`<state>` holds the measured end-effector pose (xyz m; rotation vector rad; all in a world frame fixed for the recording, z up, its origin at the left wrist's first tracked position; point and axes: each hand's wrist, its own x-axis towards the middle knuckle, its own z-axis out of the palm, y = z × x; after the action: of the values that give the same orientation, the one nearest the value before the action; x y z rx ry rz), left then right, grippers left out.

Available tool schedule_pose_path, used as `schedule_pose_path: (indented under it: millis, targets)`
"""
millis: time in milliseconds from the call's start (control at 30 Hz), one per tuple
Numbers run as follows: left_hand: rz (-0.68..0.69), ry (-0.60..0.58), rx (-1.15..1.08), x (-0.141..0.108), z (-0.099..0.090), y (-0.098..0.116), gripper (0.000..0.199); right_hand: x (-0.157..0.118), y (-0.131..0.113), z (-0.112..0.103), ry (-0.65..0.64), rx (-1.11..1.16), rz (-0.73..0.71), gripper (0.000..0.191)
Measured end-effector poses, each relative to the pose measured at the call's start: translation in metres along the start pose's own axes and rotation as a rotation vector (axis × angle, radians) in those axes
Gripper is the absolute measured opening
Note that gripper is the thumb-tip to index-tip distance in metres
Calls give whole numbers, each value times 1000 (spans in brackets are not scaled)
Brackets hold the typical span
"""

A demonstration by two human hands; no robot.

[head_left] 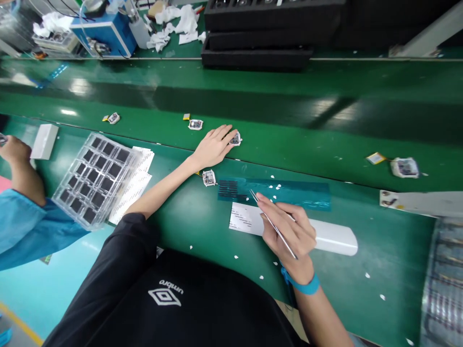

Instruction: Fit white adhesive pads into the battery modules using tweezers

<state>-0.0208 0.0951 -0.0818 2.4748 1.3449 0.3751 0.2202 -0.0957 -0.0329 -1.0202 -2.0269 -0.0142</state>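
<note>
My left hand (214,148) stretches over the belt, fingers extended, with the fingertips at a small white-framed electronic module (236,139). Whether they grip its edges I cannot tell. Just below that wrist, on the near bench, sits another module (209,178), its yellow tab partly behind my arm. My right hand (289,231) is closed around metal tweezers (277,228), their tips pointing up-left over a blue-green film strip (289,193). Dark narrow pieces (228,188) line the film's left end. Under the right hand lies a white printed sheet (246,218) with a curled glossy end.
More modules with yellow batteries rest on the green belt (289,115), one a module (405,167) at right. A clear tray (94,178) of dark squares stands left, near a co-worker's hand (16,150). A metal bar (415,202) edges the right side.
</note>
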Motion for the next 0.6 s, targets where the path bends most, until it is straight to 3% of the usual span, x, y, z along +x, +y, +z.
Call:
schedule_pose_path:
  millis: [133, 400, 500, 600]
  targets:
    - [-8, -21, -68, 4, 7, -8, 38, 1, 0, 2, 14, 26, -22, 75]
    - [3, -25, -289, 1, -13, -16, 23, -1, 1, 5, 25, 23, 19, 66]
    - [-52, -4, -430, -2, -21, -6, 14, -2, 2, 5, 38, 27, 57, 54]
    - [-85, 11, -709, -11, -28, 20, 16, -5, 2, 7, 66, 27, 116, 41]
